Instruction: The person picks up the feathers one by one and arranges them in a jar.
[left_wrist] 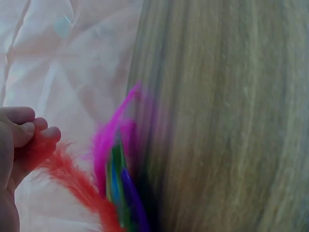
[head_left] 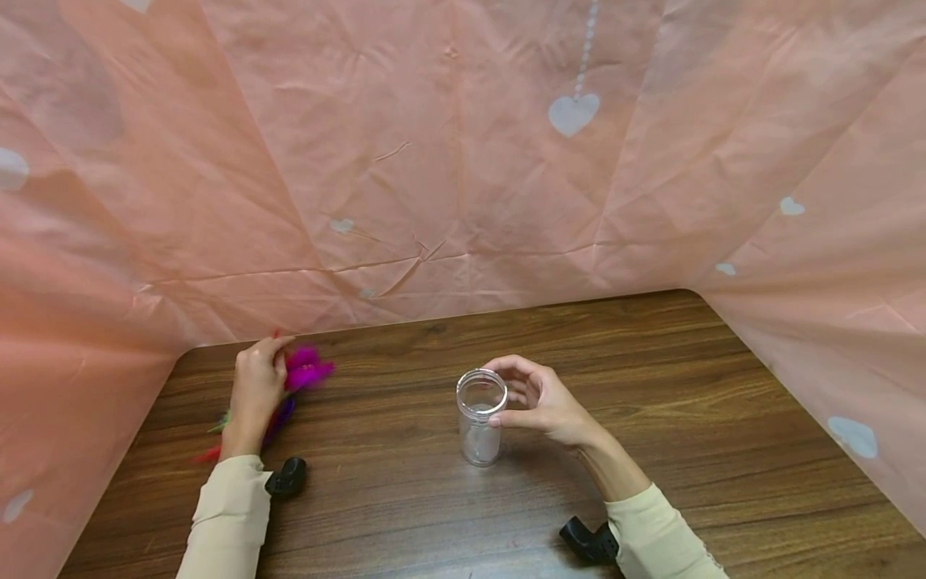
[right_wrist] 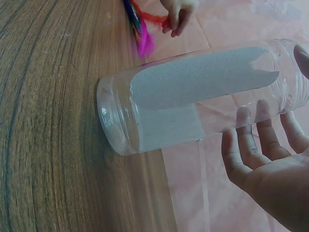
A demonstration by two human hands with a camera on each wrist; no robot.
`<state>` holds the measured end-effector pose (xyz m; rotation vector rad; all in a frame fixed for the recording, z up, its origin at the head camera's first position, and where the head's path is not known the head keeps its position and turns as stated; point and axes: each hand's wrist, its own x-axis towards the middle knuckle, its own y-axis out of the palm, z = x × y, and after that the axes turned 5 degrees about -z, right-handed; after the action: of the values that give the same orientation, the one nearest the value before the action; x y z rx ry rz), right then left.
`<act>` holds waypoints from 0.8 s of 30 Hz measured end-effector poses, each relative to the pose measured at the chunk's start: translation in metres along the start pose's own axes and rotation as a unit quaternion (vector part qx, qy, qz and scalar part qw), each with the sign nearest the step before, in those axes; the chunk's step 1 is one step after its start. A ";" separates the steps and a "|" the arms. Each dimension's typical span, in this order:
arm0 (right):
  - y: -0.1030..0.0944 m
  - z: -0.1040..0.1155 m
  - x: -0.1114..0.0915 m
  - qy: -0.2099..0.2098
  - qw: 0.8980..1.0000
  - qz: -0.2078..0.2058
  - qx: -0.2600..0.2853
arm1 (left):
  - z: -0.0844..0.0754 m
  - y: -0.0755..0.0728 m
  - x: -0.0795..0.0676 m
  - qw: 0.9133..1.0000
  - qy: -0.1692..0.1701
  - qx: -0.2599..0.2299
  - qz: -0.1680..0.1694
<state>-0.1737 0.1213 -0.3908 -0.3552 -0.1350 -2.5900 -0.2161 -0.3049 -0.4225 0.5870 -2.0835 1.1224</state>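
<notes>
A clear, lidless jar (head_left: 481, 434) stands upright on the table. My right hand (head_left: 546, 406) holds it near the rim from the right, thumb in front and fingers behind. The right wrist view shows a whitish label (right_wrist: 203, 77) on its side. Over at the left, my left hand (head_left: 259, 382) pinches a red feather (left_wrist: 72, 179) by its end. Several other feathers lie beneath and beside that hand: a magenta feather (head_left: 307, 368), a purple feather (left_wrist: 133, 198) and a green one (left_wrist: 116, 174). The head view hides part of this bunch behind the hand and wrist.
The wood-grain table (head_left: 391, 410) has a pink sheet (head_left: 448, 161) with pale hearts rising behind it and at both sides. Black wrist devices (head_left: 287, 477) sit beside both cream sleeves (head_left: 227, 515).
</notes>
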 end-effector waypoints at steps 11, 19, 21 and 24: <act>0.000 0.000 -0.001 0.003 1.000 0.000 0.005 | -0.014 -0.001 0.001 0.999 -0.012 -0.047 -0.013; 0.000 -0.001 -0.001 -0.001 1.000 0.001 0.003 | -0.027 -0.002 0.000 0.996 -0.015 -0.087 -0.003; 0.000 -0.001 -0.001 0.000 1.000 0.002 0.003 | -0.029 -0.002 0.000 0.996 -0.013 -0.088 -0.003; 0.000 -0.001 -0.001 0.002 1.000 0.001 0.002 | -0.032 -0.001 0.000 0.995 -0.014 -0.094 -0.008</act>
<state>-0.1732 0.1215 -0.3919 -0.3474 -0.1394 -2.5884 -0.2040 -0.2783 -0.4094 0.5282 -2.1748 0.9013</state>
